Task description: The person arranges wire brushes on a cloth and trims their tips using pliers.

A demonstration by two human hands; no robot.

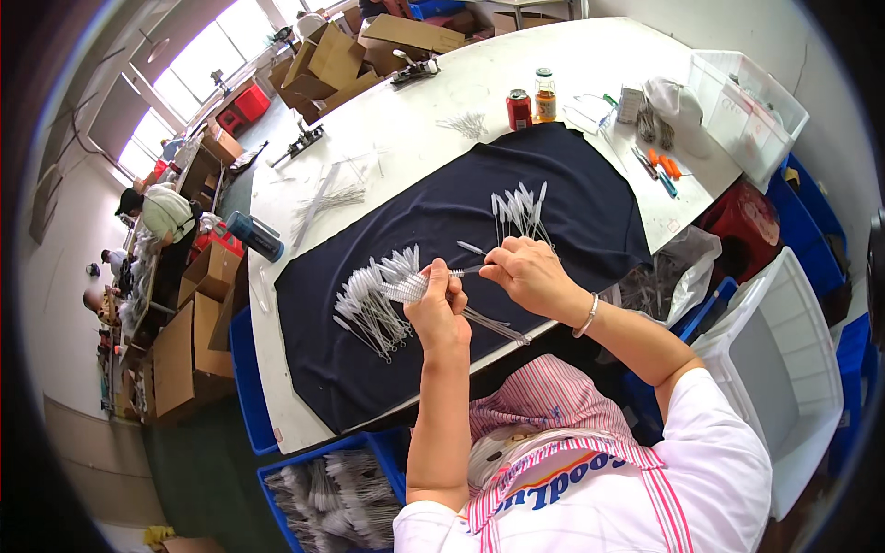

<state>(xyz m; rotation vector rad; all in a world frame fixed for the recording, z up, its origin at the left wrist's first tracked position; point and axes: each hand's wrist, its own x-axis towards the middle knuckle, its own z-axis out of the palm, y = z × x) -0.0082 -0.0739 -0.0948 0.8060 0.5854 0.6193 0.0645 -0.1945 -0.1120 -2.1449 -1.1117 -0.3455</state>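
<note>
Where the white counter [424,106] spreads widest: it carries everything in hand, and its near edge lies close below the forearms, so a dropped piece could roll off toward six o'clock.
Dark cloth: it [442,207] lies rumpled under the work; a dragged forearm could pull it and shift whatever rests on it.
Blue bin: this [389,461] stands at seven o'clock, full of tangled brushes; lifting one might bring neighbours along.
Left bunch: the larger fan of white brushes [369,304] lies at nine o'clock from the hands, its looped wire ends crossing, so loops could snag.
Right bunch: a smaller sheaf [523,210] sits on the cloth toward twelve o'clock, just beyond the right hand; a careless knuckle could scatter it.
Left hand: this [438,309] is closed around a brush bundle [403,289]; too loose a hold could let pieces slip, too tight a one could crush bristles.
Right hand: this [533,275] is closed, seemingly pinching a slim brush [471,271] between the hands; a sideways pull might bend its wire.
Red can: it [519,111] stands near twelve o'clock, just beside the cloth's far edge; a tug there could tip it.
</note>
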